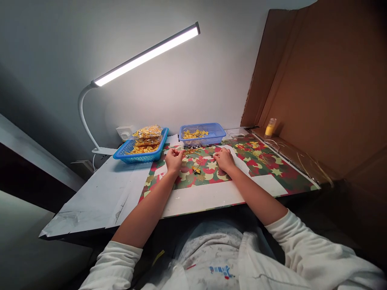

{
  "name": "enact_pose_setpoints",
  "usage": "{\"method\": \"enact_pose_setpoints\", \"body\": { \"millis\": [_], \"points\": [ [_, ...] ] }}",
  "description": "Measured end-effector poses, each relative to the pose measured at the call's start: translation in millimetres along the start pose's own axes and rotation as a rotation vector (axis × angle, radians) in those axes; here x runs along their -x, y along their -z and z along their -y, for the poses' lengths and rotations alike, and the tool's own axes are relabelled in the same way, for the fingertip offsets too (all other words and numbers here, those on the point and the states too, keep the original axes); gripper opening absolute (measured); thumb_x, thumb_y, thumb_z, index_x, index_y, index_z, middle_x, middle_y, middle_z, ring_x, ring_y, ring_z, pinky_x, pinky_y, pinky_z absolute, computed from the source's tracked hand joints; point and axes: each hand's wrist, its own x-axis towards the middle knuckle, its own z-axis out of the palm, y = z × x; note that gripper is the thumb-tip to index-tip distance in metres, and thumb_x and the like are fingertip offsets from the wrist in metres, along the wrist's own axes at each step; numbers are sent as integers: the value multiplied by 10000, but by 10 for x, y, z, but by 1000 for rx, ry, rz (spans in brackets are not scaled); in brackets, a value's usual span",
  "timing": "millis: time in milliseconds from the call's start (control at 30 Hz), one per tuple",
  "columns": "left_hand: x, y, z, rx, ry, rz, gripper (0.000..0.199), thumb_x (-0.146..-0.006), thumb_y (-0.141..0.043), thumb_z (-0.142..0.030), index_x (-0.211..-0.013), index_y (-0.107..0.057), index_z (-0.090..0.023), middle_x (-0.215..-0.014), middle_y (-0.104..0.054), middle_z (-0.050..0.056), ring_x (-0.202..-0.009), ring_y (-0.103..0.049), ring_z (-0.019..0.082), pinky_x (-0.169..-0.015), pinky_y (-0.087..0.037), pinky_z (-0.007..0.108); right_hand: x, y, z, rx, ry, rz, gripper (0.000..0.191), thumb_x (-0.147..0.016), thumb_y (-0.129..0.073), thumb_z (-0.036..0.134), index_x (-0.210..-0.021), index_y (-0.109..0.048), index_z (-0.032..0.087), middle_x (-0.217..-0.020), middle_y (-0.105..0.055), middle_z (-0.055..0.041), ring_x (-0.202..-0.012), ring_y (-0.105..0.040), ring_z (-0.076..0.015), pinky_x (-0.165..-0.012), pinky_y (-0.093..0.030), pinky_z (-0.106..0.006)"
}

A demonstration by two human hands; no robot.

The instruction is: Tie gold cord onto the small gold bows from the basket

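My left hand (174, 160) is closed in a pinch at the left side of the patterned sheet. Whatever sits between its fingertips is too small to make out. Thin golden cords (192, 152) lie just right of those fingers. My right hand (224, 160) rests low over the sheet with its fingers curled together, and a small dark bit shows at the fingertips. Between the hands lies a yellow bow (196, 170) with a thin cord loop rising from it. Several small silvery balls (198, 146) sit in a row beyond the cords.
A blue basket (119, 156) with bagged and loose yellow bows stands left. Behind the hands is a purple-blue basket (217, 139) of bows. A lit lamp (148, 54) arches overhead. More cords (256, 153) lie right, near a yellow-filled bottle (270, 128) and cardboard wall (326, 80).
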Motion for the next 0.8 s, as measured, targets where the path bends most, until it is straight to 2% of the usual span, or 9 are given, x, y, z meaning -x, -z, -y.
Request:
{"method": "enact_pose_setpoints", "body": {
  "millis": [200, 267, 333, 400, 500, 567, 667, 733, 800],
  "points": [
    [-4, 52, -66, -169, -38, -55, 189, -683, -630, -278, -669, -452, -216, -622, -541, -32, -578, -527, 134, -588, -366, 244, 34, 46, 86, -28, -14, -3, 129, -824, -624, 284, -845, -729, 212, -998, -622, -96, -992, -504, -240, -814, -398, -346],
    [4, 67, -96, -212, -61, -44, 176, -667, -635, -256, -643, -466, -213, -611, -526, -37, -552, -485, 126, -577, -352, 248, 90, 96, 226, -63, -3, 25, 204, -852, -583, 345, -779, -707, 200, -970, -640, -87, -980, -522, -235, -827, -377, -355],
    [25, 66, -121, -230, -91, -27, 169, -663, -633, -241, -628, -471, -211, -604, -519, -39, -550, -467, 123, -579, -346, 250, 158, 120, 394, -119, 31, 123, 313, -871, -541, 406, -691, -671, 186, -860, -662, -63, -906, -553, -213, -838, -354, -358],
    [56, 49, -133, -231, -113, 14, 172, -667, -630, -238, -617, -468, -209, -590, -509, -42, -546, -457, 122, -579, -345, 250, 218, 110, 538, -154, 86, 222, 324, -850, -561, 420, -653, -642, 176, -761, -666, -39, -826, -565, -191, -830, -338, -350],
    [103, 10, -131, -189, -121, 130, 173, -679, -629, -258, -619, -476, -208, -566, -500, -46, -536, -456, 122, -569, -344, 247, 256, 58, 621, -247, 182, 276, 206, -820, -589, 312, -676, -633, 171, -752, -673, -15, -771, -567, -158, -784, -334, -305],
    [124, -8, -124, -168, -103, 187, 164, -690, -625, -274, -628, -489, -208, -553, -510, -43, -535, -465, 128, -566, -344, 249, 250, 33, 590, -344, 228, 272, 171, -832, -555, 251, -706, -637, 168, -786, -678, -11, -750, -561, -139, -746, -341, -276],
    [134, -10, -117, -185, -59, 220, 131, -715, -599, -276, -640, -513, -211, -552, -557, -27, -535, -484, 143, -570, -351, 260, 249, 50, 521, -458, 286, 194, 164, -850, -534, 264, -788, -648, 164, -832, -674, -24, -747, -553, -135, -718, -362, -258],
    [131, -1, -115, -187, -51, 216, 114, -718, -592, -271, -646, -525, -213, -555, -581, -21, -537, -496, 151, -572, -359, 266, 276, 89, 513, -477, 415, 203, 168, -807, -612, 312, -890, -652, 172, -846, -661, -20, -752, -551, -140, -716, -375, -254],
    [126, 9, -110, -164, -53, 205, 113, -708, -603, -273, -646, -528, -216, -554, -588, -22, -538, -508, 154, -569, -368, 267, 315, 123, 534, -420, 581, 281, 225, -740, -698, 316, -918, -652, 187, -814, -641, -3, -745, -548, -142, -720, -375, -255]
  ]
}}
